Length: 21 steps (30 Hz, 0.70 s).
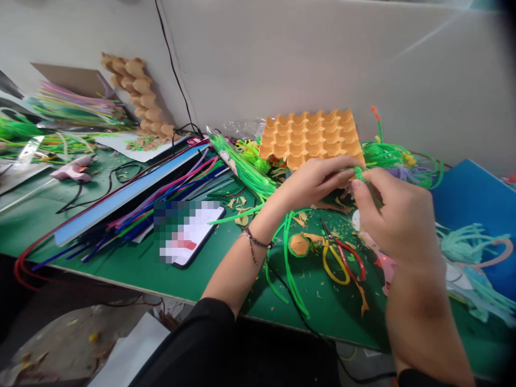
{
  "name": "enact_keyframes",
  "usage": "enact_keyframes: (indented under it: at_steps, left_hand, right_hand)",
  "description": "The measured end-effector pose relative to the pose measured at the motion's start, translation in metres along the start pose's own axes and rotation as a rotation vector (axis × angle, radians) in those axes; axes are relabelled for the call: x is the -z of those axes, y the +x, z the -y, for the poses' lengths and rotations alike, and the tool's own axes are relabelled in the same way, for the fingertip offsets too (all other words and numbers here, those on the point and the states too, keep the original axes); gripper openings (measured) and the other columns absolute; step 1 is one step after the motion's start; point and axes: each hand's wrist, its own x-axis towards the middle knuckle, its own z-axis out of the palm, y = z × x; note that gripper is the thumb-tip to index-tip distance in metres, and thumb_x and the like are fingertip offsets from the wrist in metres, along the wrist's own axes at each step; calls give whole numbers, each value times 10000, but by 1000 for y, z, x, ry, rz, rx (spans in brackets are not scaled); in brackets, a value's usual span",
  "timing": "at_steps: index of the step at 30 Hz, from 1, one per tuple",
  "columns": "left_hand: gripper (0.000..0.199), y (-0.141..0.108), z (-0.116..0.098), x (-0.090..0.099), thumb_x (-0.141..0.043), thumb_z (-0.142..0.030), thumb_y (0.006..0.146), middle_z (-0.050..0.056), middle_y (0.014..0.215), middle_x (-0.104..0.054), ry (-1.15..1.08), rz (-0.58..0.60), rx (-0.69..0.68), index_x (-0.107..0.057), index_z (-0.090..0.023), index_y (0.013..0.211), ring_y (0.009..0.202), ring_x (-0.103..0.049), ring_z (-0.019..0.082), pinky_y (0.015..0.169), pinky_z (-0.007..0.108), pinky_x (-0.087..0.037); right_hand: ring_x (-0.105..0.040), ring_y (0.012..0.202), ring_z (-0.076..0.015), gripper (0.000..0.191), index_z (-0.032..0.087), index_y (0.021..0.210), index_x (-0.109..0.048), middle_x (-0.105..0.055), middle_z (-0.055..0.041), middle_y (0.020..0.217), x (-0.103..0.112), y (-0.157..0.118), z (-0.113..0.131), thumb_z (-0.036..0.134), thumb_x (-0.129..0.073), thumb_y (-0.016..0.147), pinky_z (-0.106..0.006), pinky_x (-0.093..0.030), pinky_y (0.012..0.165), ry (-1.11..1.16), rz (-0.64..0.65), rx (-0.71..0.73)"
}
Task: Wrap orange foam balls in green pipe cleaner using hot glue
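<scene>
Raised over the green table, my left hand (322, 180) and my right hand (393, 207) meet with their fingertips closed on a short piece of green pipe cleaner (358, 173). My fingers cover most of it. Behind my hands lies an orange egg carton (314, 134). Red and yellow-handled scissors (342, 260) rest below them, beside a small egg-carton cup edged in green (299, 244). Loose green pipe cleaners (288, 263) hang near my left forearm. A pink glue gun (385, 263) is partly hidden by my right hand.
A phone (191, 242) lies left of my arm, beside bundled coloured pipe cleaners (149, 209). A second pink glue gun (74, 169) sits far left with its cord. Carton scraps (242, 219) litter the table. A blue board (471, 196) and teal pipe cleaners (463, 244) are at right.
</scene>
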Motion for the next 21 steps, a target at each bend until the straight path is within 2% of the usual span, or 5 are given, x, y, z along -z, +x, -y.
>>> enact_keyframes:
  at_steps: [2, 6, 13, 18, 21]
  left_hand:
    - [282, 0, 3, 0, -385, -257, 945, 13, 881, -690, -39, -5, -27, -604, -176, 1103, 846, -630, 120, 775, 256, -493]
    - [273, -1, 7, 0, -398, -235, 937, -11, 965, -701, -19, -19, -26, -634, -235, 1075, 853, -643, 117, 771, 258, -509]
    - [312, 0, 0, -16, -410, -234, 930, 26, 811, -680, -16, -52, 0, -614, -124, 1138, 783, -620, 128, 723, 257, -490]
    - [352, -3, -10, -32, -367, -275, 941, 3, 727, -632, -110, -125, 27, -589, -143, 1180, 620, -548, 103, 636, 244, -466]
    - [342, -11, -14, -36, -365, -282, 945, 6, 702, -635, -81, -186, 62, -595, -142, 1158, 618, -553, 110, 623, 245, -454]
  right_hand:
    - [-494, 546, -148, 245, 206, 764, -559, -570, -23, 607, 0, 0, 1, 313, -407, 924, -280, -306, 538, 0, 6, -13]
    - [-487, 546, -150, 281, 200, 763, -571, -573, -28, 612, 0, 0, 3, 312, -376, 933, -283, -283, 532, 1, 27, -41]
    - [-421, 521, -139, 277, 200, 688, -519, -523, -20, 571, 9, 1, 1, 301, -393, 912, -285, -238, 525, -26, 43, -78]
    - [-355, 498, -126, 294, 217, 647, -448, -426, 7, 534, 24, 0, 3, 324, -379, 912, -275, -250, 531, 28, 6, -81]
    - [-331, 500, -126, 302, 220, 628, -405, -387, 13, 526, 29, 1, 6, 334, -382, 906, -279, -238, 531, 35, 25, -85]
